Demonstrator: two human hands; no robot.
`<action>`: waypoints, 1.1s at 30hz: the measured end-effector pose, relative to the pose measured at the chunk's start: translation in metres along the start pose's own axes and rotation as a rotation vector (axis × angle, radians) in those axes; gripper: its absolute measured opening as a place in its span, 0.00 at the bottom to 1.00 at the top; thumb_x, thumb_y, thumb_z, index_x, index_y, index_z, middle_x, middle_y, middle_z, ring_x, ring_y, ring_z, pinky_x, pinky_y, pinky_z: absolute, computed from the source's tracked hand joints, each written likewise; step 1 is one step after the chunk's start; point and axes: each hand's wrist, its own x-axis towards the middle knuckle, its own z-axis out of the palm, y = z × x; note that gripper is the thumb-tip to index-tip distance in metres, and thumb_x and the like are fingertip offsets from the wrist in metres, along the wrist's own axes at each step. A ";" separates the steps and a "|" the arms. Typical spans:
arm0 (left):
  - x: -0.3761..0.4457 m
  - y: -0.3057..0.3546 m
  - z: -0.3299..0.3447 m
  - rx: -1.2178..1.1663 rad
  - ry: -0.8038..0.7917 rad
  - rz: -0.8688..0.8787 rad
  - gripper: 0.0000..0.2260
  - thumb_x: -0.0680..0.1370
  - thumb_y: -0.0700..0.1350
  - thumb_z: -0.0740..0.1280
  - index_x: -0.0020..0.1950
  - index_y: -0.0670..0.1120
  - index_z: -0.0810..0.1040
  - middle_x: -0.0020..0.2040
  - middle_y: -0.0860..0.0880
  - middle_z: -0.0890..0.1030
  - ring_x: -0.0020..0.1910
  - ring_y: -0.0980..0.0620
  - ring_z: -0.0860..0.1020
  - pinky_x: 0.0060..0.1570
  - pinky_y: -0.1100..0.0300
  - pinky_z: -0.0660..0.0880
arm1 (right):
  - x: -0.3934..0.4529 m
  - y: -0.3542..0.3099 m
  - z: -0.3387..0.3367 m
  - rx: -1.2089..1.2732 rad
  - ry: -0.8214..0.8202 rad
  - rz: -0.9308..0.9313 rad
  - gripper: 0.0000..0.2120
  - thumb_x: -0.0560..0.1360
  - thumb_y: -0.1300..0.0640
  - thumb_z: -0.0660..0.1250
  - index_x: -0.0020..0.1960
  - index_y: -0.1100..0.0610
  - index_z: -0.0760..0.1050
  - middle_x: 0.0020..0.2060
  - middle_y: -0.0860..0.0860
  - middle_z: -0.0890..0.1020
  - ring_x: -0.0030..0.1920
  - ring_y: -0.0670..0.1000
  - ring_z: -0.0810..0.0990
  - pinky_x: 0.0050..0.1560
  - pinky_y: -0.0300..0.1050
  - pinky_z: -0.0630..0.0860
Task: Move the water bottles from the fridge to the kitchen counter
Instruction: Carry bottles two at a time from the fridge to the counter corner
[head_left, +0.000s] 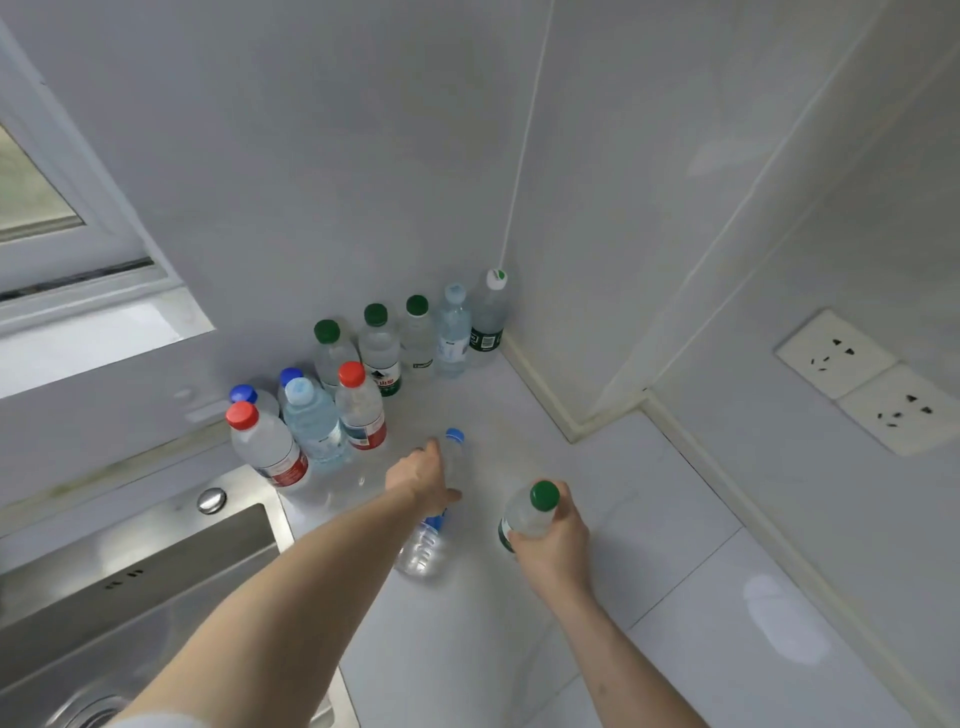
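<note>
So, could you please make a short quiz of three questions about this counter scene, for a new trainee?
1. True or false: the left hand holds a bottle with a red cap.
2. Which cap colour has the bottle in the right hand? A) blue B) green C) white
3. Fill in: the steel sink lies to the ____ of the standing bottles, as the camera sees it.

Key:
1. False. It holds the blue-capped bottle.
2. B. The green-capped bottle is tilted in that hand.
3. Left, and nearer the camera. The counter holds the rest, such as the nearest red-capped bottle.
</note>
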 end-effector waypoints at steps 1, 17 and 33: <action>0.001 0.003 0.000 0.004 -0.001 0.000 0.35 0.74 0.55 0.76 0.73 0.45 0.62 0.67 0.42 0.77 0.64 0.39 0.79 0.61 0.48 0.77 | 0.001 0.001 0.001 0.005 -0.003 0.003 0.24 0.67 0.67 0.78 0.53 0.45 0.75 0.46 0.43 0.83 0.45 0.39 0.81 0.40 0.24 0.71; -0.011 0.007 -0.083 -0.058 0.378 0.142 0.34 0.61 0.50 0.80 0.65 0.54 0.72 0.54 0.52 0.81 0.46 0.48 0.78 0.43 0.55 0.76 | 0.043 -0.015 0.014 -0.031 -0.093 -0.056 0.26 0.68 0.64 0.80 0.62 0.52 0.75 0.48 0.47 0.81 0.48 0.52 0.80 0.49 0.40 0.73; -0.007 0.010 -0.161 0.217 0.428 0.123 0.04 0.72 0.46 0.71 0.43 0.48 0.78 0.36 0.50 0.77 0.38 0.45 0.80 0.35 0.58 0.74 | 0.064 -0.029 0.029 0.034 -0.147 -0.066 0.23 0.70 0.67 0.75 0.59 0.49 0.75 0.49 0.47 0.82 0.48 0.51 0.81 0.40 0.36 0.72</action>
